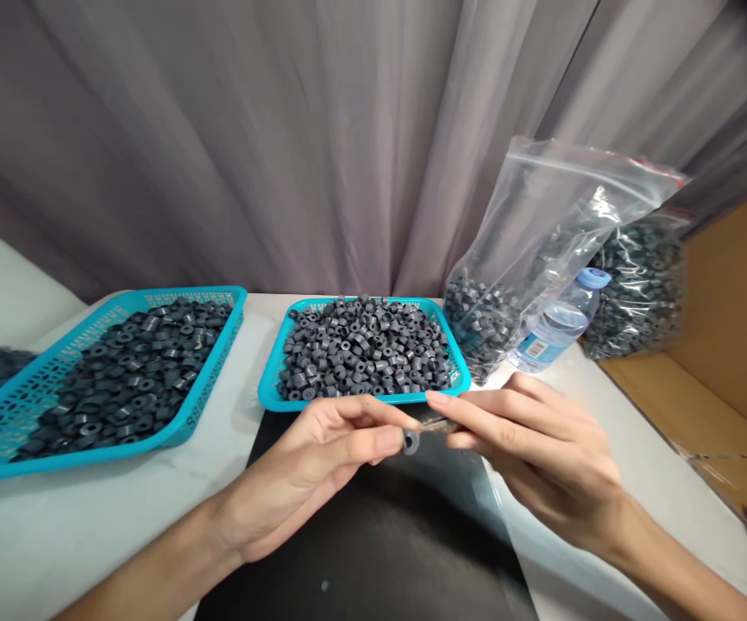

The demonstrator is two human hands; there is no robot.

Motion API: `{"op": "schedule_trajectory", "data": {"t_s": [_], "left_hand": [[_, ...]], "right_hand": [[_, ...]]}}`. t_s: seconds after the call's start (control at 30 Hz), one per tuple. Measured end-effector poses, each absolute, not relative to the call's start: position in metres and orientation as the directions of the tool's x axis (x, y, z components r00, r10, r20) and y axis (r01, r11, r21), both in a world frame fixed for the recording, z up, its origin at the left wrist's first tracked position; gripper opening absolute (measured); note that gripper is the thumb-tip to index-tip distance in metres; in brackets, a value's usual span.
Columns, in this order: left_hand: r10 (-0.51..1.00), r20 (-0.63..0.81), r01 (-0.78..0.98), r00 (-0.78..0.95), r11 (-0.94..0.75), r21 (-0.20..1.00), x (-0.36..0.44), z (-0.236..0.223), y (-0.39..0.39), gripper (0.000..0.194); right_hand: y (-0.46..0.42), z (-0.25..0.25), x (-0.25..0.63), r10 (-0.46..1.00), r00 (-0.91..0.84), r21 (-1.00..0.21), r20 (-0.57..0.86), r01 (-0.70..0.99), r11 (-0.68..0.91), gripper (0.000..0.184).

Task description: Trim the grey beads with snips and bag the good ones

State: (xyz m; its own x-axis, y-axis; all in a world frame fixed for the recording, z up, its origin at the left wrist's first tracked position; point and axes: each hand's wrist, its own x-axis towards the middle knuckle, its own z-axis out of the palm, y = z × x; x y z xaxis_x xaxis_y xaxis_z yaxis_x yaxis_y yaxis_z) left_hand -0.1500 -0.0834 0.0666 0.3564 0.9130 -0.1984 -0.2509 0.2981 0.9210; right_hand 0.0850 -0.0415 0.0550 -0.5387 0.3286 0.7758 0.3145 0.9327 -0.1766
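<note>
left hand (322, 457) pinched a small grey ring (411, 442) in its grip above the black mat (360, 535), right hand (542, 440) pinched a thin tool (439, 425) beside it, blue basket (360, 399) stood near the bench's (235, 470) far edge, second basket (76, 463) toward the left

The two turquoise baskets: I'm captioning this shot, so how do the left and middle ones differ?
The left basket lies slantwise; the middle basket sits more squarely across the view. The left basket shows a broad bare stretch of perforated wall, while the middle basket is heaped up to its far rim. The left basket looks larger here, the middle basket smaller. Both hold small dark gray pieces.
</note>
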Motion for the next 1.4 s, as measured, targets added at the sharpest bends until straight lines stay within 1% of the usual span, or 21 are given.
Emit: {"op": "schedule_trajectory", "data": {"t_s": [0.1,0.2,0.47,0.6,0.9,1.2,1.4], "left_hand": [[0.942,-0.147,-0.207,0.301,0.215,0.954,-0.15,0.072,-0.083,0.008],[0.953,-0.133,-0.171,0.271,0.183,0.968,-0.152,0.074,-0.082,0.007],[0.946,-0.106,-0.127,0.307,0.151,0.98,-0.151,0.073,-0.082,0.01],[0.942,-0.11,-0.129,0.318,0.158,0.979,-0.151,0.072,-0.083,0.01],[0.936,-0.123,-0.167,0.328,0.186,0.968,-0.149,0.073,-0.084,0.01],[0.928,-0.164,-0.163,0.335,0.228,0.96,-0.148,0.074,-0.084,0.009],[0.922,-0.165,-0.175,0.35,0.237,0.956,-0.147,0.074,-0.083,0.009]], "right_hand": [[-0.041,0.058,0.087,0.351,-0.573,-0.21,0.74,0.299,0.931,0.042],[-0.042,0.059,0.086,0.338,-0.589,-0.203,0.734,0.285,0.937,0.043],[-0.041,0.055,0.085,0.365,-0.623,-0.227,0.692,0.293,0.929,0.045],[-0.039,0.053,0.085,0.347,-0.634,-0.202,0.691,0.292,0.935,0.045],[-0.039,0.049,0.083,0.304,-0.599,-0.135,0.741,0.311,0.941,0.043],[-0.043,0.056,0.079,0.28,-0.563,-0.099,0.778,0.33,0.939,0.039],[-0.043,0.056,0.079,0.262,-0.563,-0.065,0.784,0.345,0.936,0.033]]}}
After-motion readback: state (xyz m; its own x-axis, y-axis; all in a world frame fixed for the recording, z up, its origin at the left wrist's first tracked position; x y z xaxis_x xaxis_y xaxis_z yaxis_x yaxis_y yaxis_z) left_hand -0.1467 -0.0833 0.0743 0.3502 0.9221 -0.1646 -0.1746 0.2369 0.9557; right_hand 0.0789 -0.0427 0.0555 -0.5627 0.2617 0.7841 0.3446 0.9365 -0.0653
